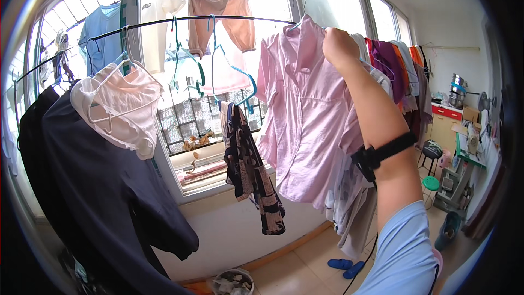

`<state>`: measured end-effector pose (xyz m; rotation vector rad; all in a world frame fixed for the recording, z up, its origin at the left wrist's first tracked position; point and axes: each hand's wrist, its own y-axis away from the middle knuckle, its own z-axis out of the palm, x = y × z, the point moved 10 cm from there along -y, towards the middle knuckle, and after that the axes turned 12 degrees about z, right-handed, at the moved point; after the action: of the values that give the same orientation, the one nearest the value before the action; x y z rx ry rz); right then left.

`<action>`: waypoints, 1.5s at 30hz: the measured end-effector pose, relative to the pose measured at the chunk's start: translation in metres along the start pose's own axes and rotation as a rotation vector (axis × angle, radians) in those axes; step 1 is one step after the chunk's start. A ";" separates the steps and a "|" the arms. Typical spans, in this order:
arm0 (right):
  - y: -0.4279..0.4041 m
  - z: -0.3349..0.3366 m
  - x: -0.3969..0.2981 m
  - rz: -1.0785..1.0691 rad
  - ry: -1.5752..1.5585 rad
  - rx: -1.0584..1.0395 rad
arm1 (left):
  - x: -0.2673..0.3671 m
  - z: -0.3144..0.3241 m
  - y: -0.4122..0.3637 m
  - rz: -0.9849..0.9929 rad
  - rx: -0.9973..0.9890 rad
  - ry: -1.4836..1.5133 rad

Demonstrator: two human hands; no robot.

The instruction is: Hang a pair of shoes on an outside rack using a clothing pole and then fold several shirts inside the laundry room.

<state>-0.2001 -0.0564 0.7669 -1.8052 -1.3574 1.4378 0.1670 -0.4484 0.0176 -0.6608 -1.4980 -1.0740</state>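
My right hand (340,48) is closed at the shoulder of a pink collared short-sleeved shirt (307,102). Inside the shirt is a clothes hanger, whose metal hook (299,3) rises above the collar near the black clothes rod (245,18). Whether the hook rests on the rod I cannot tell. Left of the shirt, a blue hanger (229,63) carries a dark patterned cloth (249,172). Beside it hangs a bare green hanger (178,55). My left hand is out of view.
Pale pink briefs (131,106) and a dark long-sleeved garment (102,172) hang at left. Peach trousers (223,8) hang by the barred window. More clothes (385,61) line the rod at right. Blue slippers (346,266) and a basin (232,282) are on the floor.
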 end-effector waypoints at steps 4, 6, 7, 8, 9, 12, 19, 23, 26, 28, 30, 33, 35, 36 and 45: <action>0.065 -0.037 0.052 -0.173 -0.175 0.032 | 0.067 0.046 0.005 0.279 -0.116 -0.043; 0.102 -0.055 0.091 -0.225 -0.288 0.007 | 0.097 0.075 0.004 0.353 -0.219 -0.067; 0.119 -0.061 0.108 -0.227 -0.359 -0.038 | 0.117 0.095 0.006 0.460 -0.305 -0.153; 0.137 -0.061 0.126 -0.211 -0.388 -0.088 | 0.139 0.113 0.011 0.562 -0.387 -0.242; 0.155 -0.065 0.143 -0.194 -0.406 -0.136 | 0.163 0.129 0.015 0.602 -0.426 -0.254; 0.210 -0.061 0.195 -0.076 -0.402 -0.394 | 0.219 0.174 0.020 0.798 -0.452 -0.353; 0.351 -0.063 0.211 -0.054 -0.299 -0.776 | 0.272 0.262 0.042 1.059 -0.185 -0.296; 0.407 -0.063 0.191 -0.153 -0.313 -0.886 | 0.236 0.274 0.017 1.029 0.003 -0.439; 0.423 -0.064 0.185 -0.164 -0.315 -0.916 | 0.216 0.241 -0.013 0.951 0.063 -0.462; 0.429 -0.059 0.184 -0.205 -0.265 -0.945 | 0.208 0.208 -0.029 0.940 0.111 -0.506; 0.439 -0.053 0.177 -0.277 -0.269 -1.014 | 0.209 0.177 -0.033 1.012 0.214 -0.643; 0.454 -0.041 0.166 -0.367 -0.324 -1.145 | 0.179 0.143 -0.052 0.857 0.094 -0.675; 0.465 -0.031 0.155 -0.397 -0.397 -1.226 | 0.138 0.118 -0.068 0.648 -0.007 -0.544; 0.468 -0.021 0.155 -0.357 -0.439 -1.252 | 0.113 0.116 -0.074 0.460 -0.131 -0.393; 0.526 0.046 0.152 -0.453 -0.529 -1.180 | 0.119 0.095 -0.020 0.618 -0.334 -0.872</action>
<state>-0.0326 -0.1451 0.2513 -1.4456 -3.0891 0.8918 0.0806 -0.3905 0.1305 -1.8595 -1.6318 -0.5490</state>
